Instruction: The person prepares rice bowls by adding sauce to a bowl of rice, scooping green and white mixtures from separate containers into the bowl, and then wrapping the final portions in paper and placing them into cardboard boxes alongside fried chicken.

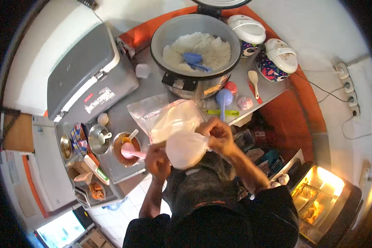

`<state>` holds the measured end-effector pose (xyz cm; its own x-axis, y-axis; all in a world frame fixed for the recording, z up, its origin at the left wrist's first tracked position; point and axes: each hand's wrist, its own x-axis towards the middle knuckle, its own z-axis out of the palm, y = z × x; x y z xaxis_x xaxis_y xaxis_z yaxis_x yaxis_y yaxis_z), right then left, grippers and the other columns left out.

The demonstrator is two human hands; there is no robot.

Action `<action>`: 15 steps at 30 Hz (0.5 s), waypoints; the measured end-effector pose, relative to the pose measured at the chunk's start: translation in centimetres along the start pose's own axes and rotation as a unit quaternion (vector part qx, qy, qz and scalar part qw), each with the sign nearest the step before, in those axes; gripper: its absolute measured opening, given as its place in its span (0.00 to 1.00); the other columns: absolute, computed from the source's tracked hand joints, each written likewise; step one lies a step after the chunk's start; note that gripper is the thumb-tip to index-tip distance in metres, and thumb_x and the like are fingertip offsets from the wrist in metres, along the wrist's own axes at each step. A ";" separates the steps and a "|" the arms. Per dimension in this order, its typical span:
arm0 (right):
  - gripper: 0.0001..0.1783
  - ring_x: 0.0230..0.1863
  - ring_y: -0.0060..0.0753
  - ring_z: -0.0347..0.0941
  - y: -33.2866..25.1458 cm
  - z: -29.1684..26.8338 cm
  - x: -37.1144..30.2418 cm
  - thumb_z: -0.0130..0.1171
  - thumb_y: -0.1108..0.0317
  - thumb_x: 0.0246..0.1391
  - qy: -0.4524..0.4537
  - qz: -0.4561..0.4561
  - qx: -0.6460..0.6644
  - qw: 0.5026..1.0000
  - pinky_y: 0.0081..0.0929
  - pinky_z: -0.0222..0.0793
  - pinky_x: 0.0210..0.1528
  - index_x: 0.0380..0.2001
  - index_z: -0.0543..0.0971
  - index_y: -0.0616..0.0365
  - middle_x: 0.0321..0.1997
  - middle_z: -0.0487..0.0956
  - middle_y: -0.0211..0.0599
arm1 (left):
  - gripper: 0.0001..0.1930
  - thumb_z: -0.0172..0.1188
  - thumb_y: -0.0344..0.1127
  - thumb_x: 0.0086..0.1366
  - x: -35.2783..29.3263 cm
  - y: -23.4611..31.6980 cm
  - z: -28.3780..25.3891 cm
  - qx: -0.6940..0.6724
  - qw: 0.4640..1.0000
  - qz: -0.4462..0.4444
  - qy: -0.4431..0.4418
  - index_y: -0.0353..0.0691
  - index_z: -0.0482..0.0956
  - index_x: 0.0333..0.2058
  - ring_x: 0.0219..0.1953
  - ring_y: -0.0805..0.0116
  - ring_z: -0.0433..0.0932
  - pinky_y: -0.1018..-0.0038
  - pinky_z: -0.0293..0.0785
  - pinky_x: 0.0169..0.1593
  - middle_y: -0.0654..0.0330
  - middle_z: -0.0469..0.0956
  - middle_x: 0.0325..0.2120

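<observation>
Close in front of my body, my left hand and my right hand pinch opposite sides of a thin, whitish, rounded wrapper. Whether it is paper or plastic, and whether anything is inside, I cannot tell. Just beyond it lies a clear plastic bag with a stack of pale sheets showing. Beside my left hand, a pink ladle rests in a bowl of brown sauce; its handle reaches up to that hand. A light-blue ladle and a bright green tool lie beyond my right hand.
A large open rice cooker holds white rice and a blue scoop. Left stand a grey cool box and a metal bowl. Two patterned containers and a rice paddle are right; a lit food warmer stands lower right.
</observation>
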<state>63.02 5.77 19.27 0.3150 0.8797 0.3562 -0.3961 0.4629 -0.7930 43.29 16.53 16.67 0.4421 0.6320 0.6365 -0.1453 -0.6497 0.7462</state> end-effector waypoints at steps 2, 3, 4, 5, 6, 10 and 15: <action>0.16 0.44 0.34 0.75 1.8 2.0 -1.8 0.63 0.62 0.55 0.074 -0.003 0.199 0.977 0.34 0.73 0.45 0.41 0.72 0.58 0.41 0.78 0.38 | 0.06 0.63 0.26 0.58 1.7 2.4 0.3 -0.080 0.996 0.018 -0.023 0.37 0.73 0.30 0.38 0.56 0.80 0.66 0.77 0.40 0.43 0.79 0.36; 0.16 0.45 0.33 0.75 2.9 3.7 -1.9 0.63 0.64 0.55 0.115 0.013 0.208 0.971 0.34 0.73 0.46 0.43 0.72 0.58 0.42 0.77 0.38 | 0.07 0.65 0.26 0.57 2.6 3.6 0.1 -0.113 0.993 0.025 -0.033 0.38 0.74 0.30 0.38 0.55 0.80 0.66 0.77 0.40 0.42 0.79 0.36; 0.17 0.46 0.32 0.75 3.3 5.1 -1.8 0.62 0.65 0.55 0.158 0.023 0.189 0.969 0.33 0.72 0.47 0.44 0.72 0.59 0.43 0.77 0.37 | 0.08 0.65 0.26 0.56 3.2 3.7 0.0 -0.106 0.991 0.061 -0.052 0.37 0.74 0.30 0.39 0.55 0.80 0.66 0.77 0.40 0.42 0.79 0.37; 0.17 0.47 0.32 0.75 3.6 6.5 -1.7 0.61 0.66 0.55 0.192 0.029 0.162 0.968 0.32 0.72 0.48 0.46 0.72 0.59 0.44 0.77 0.37 | 0.08 0.66 0.25 0.55 3.6 4.4 -0.7 -0.099 0.990 0.059 -0.076 0.37 0.74 0.30 0.39 0.55 0.80 0.66 0.76 0.40 0.43 0.79 0.37; 0.18 0.48 0.31 0.74 3.5 7.6 -1.7 0.61 0.67 0.55 0.225 0.030 0.122 0.966 0.32 0.72 0.49 0.47 0.71 0.59 0.45 0.77 0.36 | 0.09 0.66 0.24 0.54 4.3 4.9 -1.0 -0.098 0.988 0.060 -0.102 0.37 0.74 0.30 0.39 0.55 0.80 0.66 0.76 0.41 0.44 0.79 0.38; 0.21 0.51 0.29 0.73 3.7 11.0 -2.3 0.59 0.72 0.56 0.325 0.013 0.003 0.945 0.30 0.70 0.54 0.53 0.70 0.60 0.50 0.76 0.35 | 0.13 0.66 0.17 0.47 5.3 5.3 -3.6 -0.063 0.981 0.107 -0.152 0.36 0.75 0.31 0.38 0.56 0.79 0.67 0.75 0.40 0.49 0.79 0.36; 0.23 0.53 0.30 0.72 3.1 11.9 -8.5 0.56 0.64 0.60 0.325 0.001 0.053 0.944 0.31 0.68 0.56 0.57 0.68 0.60 0.52 0.75 0.39 | 0.12 0.63 0.24 0.49 4.4 4.9 -6.2 -0.112 0.938 0.092 -0.315 0.37 0.77 0.34 0.38 0.56 0.78 0.67 0.74 0.40 0.52 0.78 0.37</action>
<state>48.83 0.99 19.71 0.7632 0.6442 -0.0511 -0.4705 0.4997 -0.7273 39.05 18.77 24.35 0.8160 0.0969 0.5699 -0.4222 -0.5735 0.7020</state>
